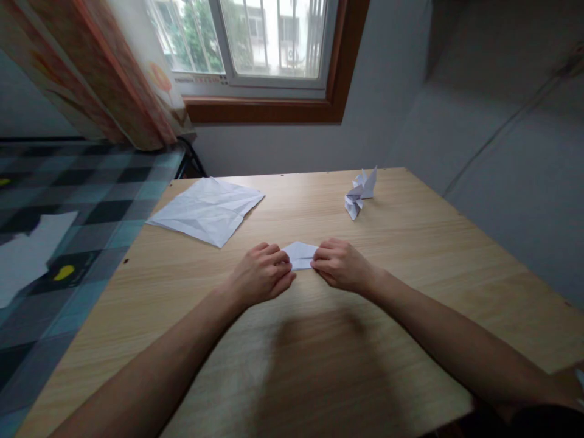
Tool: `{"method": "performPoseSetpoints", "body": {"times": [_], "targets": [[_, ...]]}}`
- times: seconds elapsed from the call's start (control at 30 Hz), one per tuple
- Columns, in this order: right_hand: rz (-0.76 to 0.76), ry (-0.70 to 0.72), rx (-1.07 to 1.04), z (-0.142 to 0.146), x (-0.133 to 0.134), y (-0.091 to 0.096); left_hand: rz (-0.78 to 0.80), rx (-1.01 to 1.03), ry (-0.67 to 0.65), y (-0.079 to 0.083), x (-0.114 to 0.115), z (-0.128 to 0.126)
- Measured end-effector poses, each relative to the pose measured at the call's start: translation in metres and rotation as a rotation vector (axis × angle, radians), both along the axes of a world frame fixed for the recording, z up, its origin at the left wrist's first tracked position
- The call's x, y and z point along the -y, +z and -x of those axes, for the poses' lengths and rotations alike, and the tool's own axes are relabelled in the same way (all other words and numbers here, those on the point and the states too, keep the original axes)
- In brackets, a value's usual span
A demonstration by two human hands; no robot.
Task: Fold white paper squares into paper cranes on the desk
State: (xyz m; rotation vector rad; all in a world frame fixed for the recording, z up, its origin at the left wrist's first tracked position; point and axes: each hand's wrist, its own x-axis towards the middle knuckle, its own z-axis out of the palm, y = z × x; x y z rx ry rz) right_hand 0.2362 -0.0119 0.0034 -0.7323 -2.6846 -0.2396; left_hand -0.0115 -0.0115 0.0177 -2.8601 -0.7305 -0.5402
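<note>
A small piece of folded white paper lies at the middle of the wooden table, its top edge rising to a low point. My left hand grips its left end with curled fingers, the thumb along the near edge. On the opposite end, my right hand closes its fingers over the paper. Both ends of the paper are hidden under my fingers. Beyond my right hand stands a folded paper figure with pointed, wing-like parts. A larger creased sheet of white paper is spread beyond my left hand.
The wooden table reaches toward the wall under the window. Left of it is a bed with a checked cover, where white paper pieces lie. A patterned curtain hangs at the upper left.
</note>
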Motion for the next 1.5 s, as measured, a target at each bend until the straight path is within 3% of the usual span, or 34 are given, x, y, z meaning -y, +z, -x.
{"method": "performPoseSetpoints", "body": {"times": [0.13, 0.33, 0.47, 0.8, 0.97, 1.17, 1.5], "targets": [[0.133, -0.066, -0.14, 0.008, 0.001, -0.001, 0.052, 0.089, 0.057, -0.006, -0.002, -0.004], [0.5, -0.355, -0.507, 0.03, -0.004, -0.001, 0.172, 0.126, 0.272, -0.013, -0.006, -0.013], [0.556, -0.477, -0.61, 0.036, -0.01, -0.004, 0.195, 0.127, 0.344, -0.012, -0.005, -0.014], [0.659, -0.504, -0.633, 0.037, -0.02, -0.009, 0.25, 0.18, 0.399, -0.014, -0.009, -0.013], [0.54, -0.431, -0.616, 0.037, -0.015, -0.009, 0.195, 0.176, 0.361, -0.015, -0.007, -0.011], [0.281, -0.309, -0.354, 0.032, -0.003, -0.009, 0.048, 0.102, 0.242, -0.01, -0.001, -0.01], [0.173, -0.28, -0.027, 0.02, 0.004, 0.01, 0.054, 0.077, 0.289, -0.008, 0.0, -0.011]]}}
